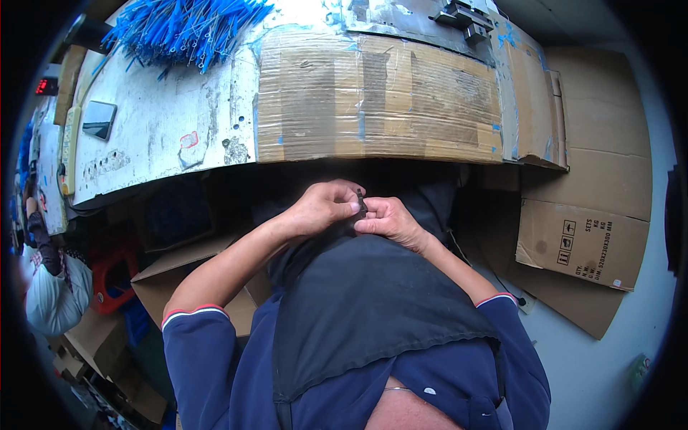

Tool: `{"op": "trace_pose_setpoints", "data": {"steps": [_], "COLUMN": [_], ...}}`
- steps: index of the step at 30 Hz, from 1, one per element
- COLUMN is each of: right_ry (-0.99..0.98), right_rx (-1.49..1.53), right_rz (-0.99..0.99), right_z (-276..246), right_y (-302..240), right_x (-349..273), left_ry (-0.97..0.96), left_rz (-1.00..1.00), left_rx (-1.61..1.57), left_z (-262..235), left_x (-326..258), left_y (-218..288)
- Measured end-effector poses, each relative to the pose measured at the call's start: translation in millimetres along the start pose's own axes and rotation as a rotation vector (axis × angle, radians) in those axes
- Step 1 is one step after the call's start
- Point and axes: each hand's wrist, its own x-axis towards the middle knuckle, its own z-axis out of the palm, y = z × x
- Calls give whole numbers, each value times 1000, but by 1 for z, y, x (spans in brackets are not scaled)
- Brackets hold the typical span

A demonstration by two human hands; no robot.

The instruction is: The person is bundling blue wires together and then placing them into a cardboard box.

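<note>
Cardboard-patched workbench (380,100) with blue wires (183,29) beyond both hands (358,211) together, pinching a small dark part (362,206).

Both hands meet over the dark apron (358,301): the left hand (322,208) and right hand (387,221) pinch a small dark piece (361,206) between fingertips. Beyond lies a worn cardboard-covered workbench (373,100); a heap of blue cable ties (183,29) sits far left.

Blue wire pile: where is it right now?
Head view: the blue wire pile lies at the far left corner of the workbench, left of the cardboard sheet taped on it, well away from both hands.
</note>
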Motion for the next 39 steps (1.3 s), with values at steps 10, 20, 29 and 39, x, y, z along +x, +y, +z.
{"op": "trace_pose_setpoints", "data": {"steps": [10,20,29,39], "right_ry": [-33,-2,-50,-28], "right_rx": [177,121,124,-33], "right_rz": [-10,-113,-81,-59], "right_z": [-7,-6,0,3], "right_y": [6,12,11,2], "right_x": [1,0,-2,1], "left_ry": [-42,56,59,14], "left_rz": [-171,-41,30,-82], "left_rx": [-249,-369,-99,-311], "left_z": [0,11,13,8], "left_x": [10,-10,-9,-8], "left_y": [14,-5,-9,13]}}
